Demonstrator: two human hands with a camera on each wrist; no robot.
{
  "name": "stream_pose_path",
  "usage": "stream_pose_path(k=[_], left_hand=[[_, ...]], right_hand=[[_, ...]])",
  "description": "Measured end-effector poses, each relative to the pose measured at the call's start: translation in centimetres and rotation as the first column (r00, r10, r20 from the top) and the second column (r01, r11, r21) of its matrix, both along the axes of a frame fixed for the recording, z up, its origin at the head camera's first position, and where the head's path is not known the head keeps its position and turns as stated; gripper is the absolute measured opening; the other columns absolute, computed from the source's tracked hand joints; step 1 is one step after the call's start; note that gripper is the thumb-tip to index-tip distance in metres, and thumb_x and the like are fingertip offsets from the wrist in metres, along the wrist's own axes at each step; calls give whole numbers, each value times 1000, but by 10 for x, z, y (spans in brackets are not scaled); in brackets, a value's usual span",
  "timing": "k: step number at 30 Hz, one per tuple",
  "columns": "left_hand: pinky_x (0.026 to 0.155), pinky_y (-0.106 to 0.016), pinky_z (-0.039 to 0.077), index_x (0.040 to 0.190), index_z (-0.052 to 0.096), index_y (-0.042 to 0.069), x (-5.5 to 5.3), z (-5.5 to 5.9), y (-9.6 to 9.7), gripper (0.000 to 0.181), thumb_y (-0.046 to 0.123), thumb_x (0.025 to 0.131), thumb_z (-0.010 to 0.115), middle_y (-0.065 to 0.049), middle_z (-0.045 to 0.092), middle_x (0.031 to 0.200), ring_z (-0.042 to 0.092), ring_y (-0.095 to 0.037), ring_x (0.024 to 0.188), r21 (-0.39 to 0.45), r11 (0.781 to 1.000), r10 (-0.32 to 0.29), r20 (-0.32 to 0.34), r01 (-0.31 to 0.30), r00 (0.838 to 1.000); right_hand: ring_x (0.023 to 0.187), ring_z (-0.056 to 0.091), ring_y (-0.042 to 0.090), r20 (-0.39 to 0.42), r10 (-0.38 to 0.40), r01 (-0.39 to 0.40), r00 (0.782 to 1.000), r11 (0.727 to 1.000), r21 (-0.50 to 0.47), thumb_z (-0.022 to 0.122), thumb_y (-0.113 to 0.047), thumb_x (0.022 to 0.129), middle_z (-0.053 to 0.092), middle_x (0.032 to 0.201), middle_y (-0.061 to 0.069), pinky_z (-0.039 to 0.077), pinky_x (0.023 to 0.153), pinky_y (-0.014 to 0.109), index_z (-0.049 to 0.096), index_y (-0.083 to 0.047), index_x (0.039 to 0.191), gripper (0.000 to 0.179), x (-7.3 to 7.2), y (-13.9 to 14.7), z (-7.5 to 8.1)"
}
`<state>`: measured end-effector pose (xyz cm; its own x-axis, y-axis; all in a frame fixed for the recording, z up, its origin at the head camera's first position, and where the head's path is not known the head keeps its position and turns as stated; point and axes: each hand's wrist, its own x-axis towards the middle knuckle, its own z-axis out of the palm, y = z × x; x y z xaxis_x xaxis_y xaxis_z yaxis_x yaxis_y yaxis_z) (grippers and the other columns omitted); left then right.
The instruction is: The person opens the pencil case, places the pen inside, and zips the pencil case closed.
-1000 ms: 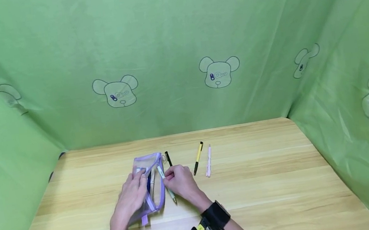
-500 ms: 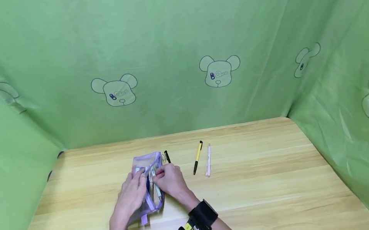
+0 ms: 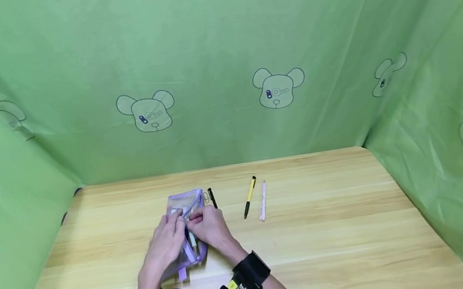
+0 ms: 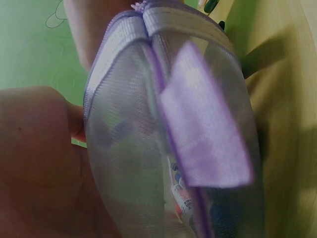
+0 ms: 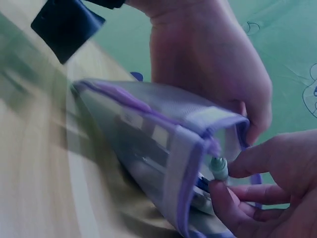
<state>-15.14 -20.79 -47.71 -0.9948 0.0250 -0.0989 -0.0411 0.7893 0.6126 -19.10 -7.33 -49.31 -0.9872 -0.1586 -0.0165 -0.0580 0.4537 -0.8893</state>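
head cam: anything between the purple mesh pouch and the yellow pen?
Yes: a black pen lies just right of the purple mesh pouch; bare table runs on to the yellow pen. Head view.

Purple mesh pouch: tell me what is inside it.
Through the purple mesh pouch, a green-capped pen enters the mouth, pinched by the right hand. Other pens lie inside, blurred; the hands hide their number.

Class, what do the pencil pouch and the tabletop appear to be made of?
Pencil pouch: seemingly translucent fabric mesh with purple woven trim; the pens inside show through its soft, sagging wall. Tabletop: looks like light wood or wood-look laminate, smooth, with visible grain lines.
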Motion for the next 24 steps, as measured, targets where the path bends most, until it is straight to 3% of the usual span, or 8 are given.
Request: stream_pose_path(k=[5,8,18,24], left_hand=[[106,-74,20,154,32,6,0,-1,0,55,34,108,19,-37,20,153,19,-57,136,1,1000,-5,-6,5,1000],[106,-75,19,154,32,6,0,-1,-1,56,35,108,18,-35,18,155,19,-58,136,-2,1000,-8,-8,8,1000],[105,-76,16,155,31,7,-1,-1,0,58,38,108,16,-30,13,158,16,-57,137,-10,1000,-4,10,5,1000],[106,-75,16,155,31,6,0,0,1,58,38,108,16,-29,13,159,16,-57,137,-15,1000,-6,10,6,1000]], right_hand=[[59,70,24,85,47,-32,995,984,-173,66,5,86,73,75,15,63,55,36,74,8,98,15,2,-1,-2],[61,71,28,89,43,-27,995,983,-183,64,7,87,73,78,18,63,57,38,73,9,101,17,0,6,-1],[67,66,16,-29,34,-34,999,999,9,64,-2,88,72,89,9,57,52,22,73,1,109,23,-5,58,12],[76,65,15,-101,-72,78,992,995,58,63,-3,90,71,93,9,60,62,24,73,-3,108,20,-15,107,19]])
